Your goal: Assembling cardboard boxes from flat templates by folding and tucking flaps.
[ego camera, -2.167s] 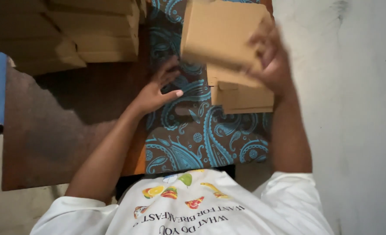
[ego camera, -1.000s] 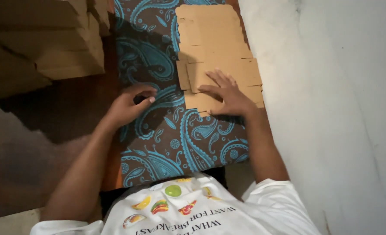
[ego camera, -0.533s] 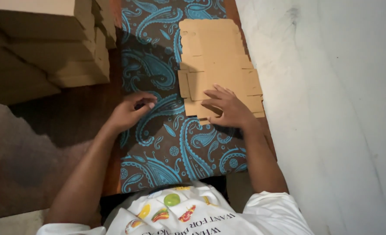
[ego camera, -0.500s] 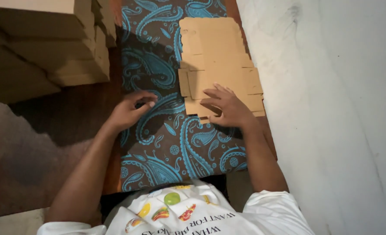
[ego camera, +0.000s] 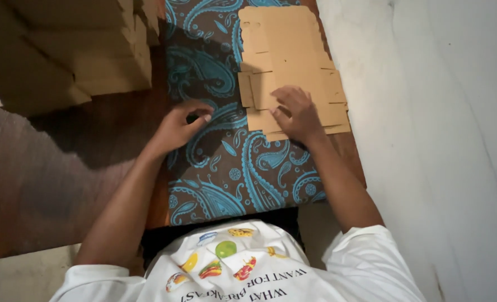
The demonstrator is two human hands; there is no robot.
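The right hand (ego camera: 296,114) presses flat, fingers spread, on the unfolded cardboard blank (ego camera: 287,61); the left hand (ego camera: 180,126) rests loosely curled, holding nothing, on the paisley cloth (ego camera: 226,168).

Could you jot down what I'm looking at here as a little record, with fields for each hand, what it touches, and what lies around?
Left hand: left hand rests on the patterned cloth, fingers curled, holding nothing that shows.
Right hand: right hand lies flat on the flat cardboard blank, pressing its near end.
Cardboard: unfolded, with flaps and crease lines, lying on the cloth.
Cloth: brown with blue paisley, spread on a wooden table.
Left side: stacked cardboard boxes.
Right side: pale wall.
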